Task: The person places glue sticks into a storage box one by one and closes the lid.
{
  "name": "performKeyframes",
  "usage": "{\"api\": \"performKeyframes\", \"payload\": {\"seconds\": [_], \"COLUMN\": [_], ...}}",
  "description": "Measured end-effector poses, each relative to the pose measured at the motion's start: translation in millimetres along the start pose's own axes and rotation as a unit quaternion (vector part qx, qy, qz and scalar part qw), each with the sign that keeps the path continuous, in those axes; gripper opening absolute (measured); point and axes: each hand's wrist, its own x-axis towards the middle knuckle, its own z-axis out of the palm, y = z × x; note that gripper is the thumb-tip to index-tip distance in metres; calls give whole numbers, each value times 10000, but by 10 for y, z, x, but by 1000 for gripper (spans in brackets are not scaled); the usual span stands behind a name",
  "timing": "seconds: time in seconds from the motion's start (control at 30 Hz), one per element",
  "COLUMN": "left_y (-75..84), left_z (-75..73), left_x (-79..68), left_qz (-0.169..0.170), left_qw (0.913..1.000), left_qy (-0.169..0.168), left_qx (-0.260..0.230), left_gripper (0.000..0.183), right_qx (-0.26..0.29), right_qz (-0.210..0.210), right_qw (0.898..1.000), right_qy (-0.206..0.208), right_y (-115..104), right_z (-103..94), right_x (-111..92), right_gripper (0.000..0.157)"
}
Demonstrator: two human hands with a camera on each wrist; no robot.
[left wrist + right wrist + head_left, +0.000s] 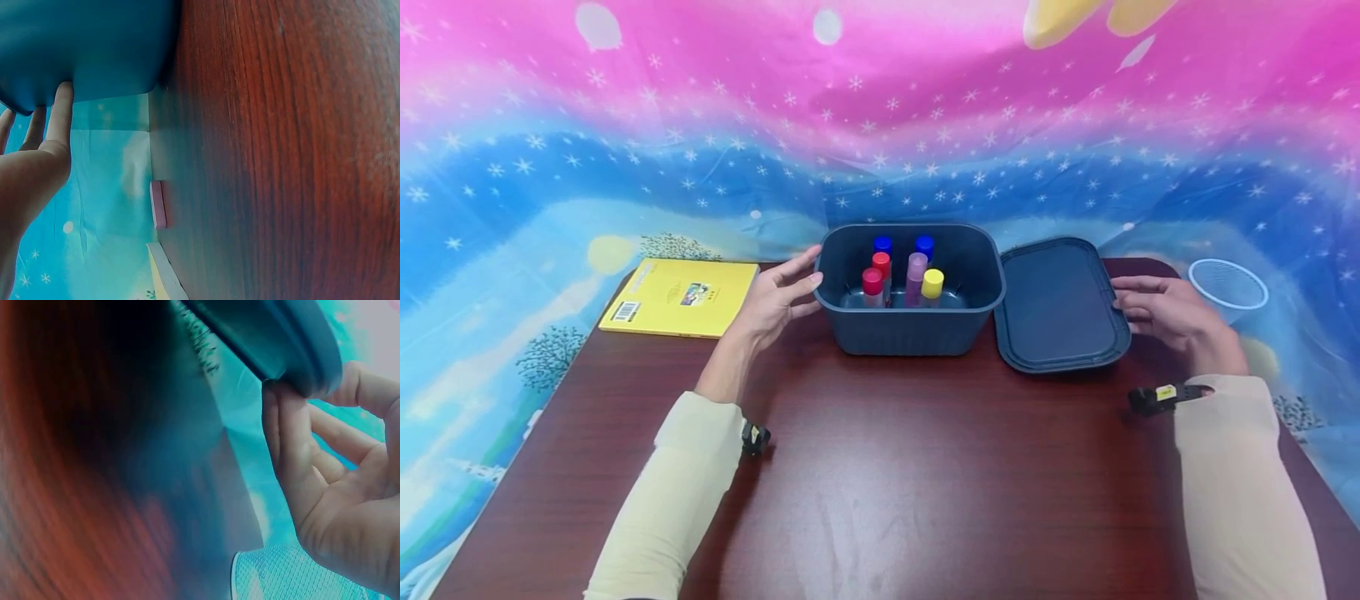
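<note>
A dark blue bin (910,333) stands open on the brown table (887,475), holding several upright tubes (902,279) with red, blue, yellow and lilac caps. My left hand (775,300) rests its straight fingers against the bin's left wall, and the left wrist view shows its fingertips (62,100) on the bin (87,44). The bin's lid (1056,304) lies flat just right of the bin. At the lid's right rim, my right hand (1165,312) has a thumb and fingers (281,437) pinching the edge of the lid (275,331).
A yellow book (681,296) lies at the table's back left, beyond my left hand. A white mesh ring (1228,283) sits off the back right corner on the patterned cloth. A small pink piece (158,204) is at the table's edge. Both sleeves lie over the front of the table.
</note>
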Motion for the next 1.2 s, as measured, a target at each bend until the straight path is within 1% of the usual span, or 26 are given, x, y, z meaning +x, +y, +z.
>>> {"api": "performKeyframes", "payload": {"seconds": [0.1,0.17,0.27,0.33,0.5,0.57,0.7,0.9,1.0,1.2], "left_y": [0,-3,-7,-8,-9,-10,-7,-5,-6,-6], "left_z": [-2,-3,-2,-2,4,6,5,7,5,0], "left_x": [-4,-4,-4,-4,-2,0,-1,4,6,0], "left_qz": [0,4,2,-1,-13,-17,-32,-9,-8,-10], "left_qw": [10000,10000,10000,10000,10000,10000,10000,10000,10000,10000], "left_qy": [-7,-6,-9,-10,-17,-13,2,-7,3,16], "left_qx": [-15,-11,-11,-10,10,11,17,80,79,73], "left_gripper": [58,58,58,58,58,58,58,58,58,59], "right_qx": [588,852,1376,1583,2016,2104,2358,3027,3220,3327], "right_qz": [-183,-313,-462,-576,-773,-819,-958,-1179,-1215,-1181], "right_qw": [9979,9954,9882,9849,9762,9737,9665,9456,9387,9352], "right_qy": [-200,-305,-495,-407,187,321,336,203,181,286], "right_y": [-29,-54,-93,-126,-233,-282,-366,-467,-520,-601], "right_z": [9,17,16,26,65,72,79,103,123,202], "right_x": [-20,-34,-59,-71,-118,-140,-156,-199,-224,-260], "right_gripper": [35,37,38,38,35,33,33,33,34,33]}}
